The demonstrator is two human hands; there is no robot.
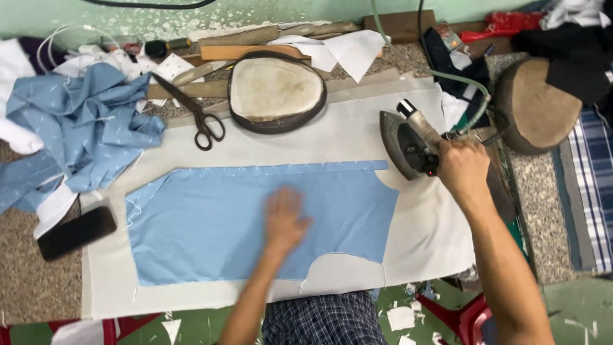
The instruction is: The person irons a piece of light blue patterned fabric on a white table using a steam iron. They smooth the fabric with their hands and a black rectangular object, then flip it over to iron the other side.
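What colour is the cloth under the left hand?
Light blue cloth, clearest in the head view.

The left hand lies flat on a cut light-blue fabric panel. The right hand grips a dark metal iron, tipped up.

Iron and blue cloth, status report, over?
Right hand grips iron, tilted up off the cloth. Left hand flat on blue cloth piece. Scissors lie apart.

I see one screen: a black phone, dark and rectangular, lying slantwise at the near left of the table; no packages or signs.
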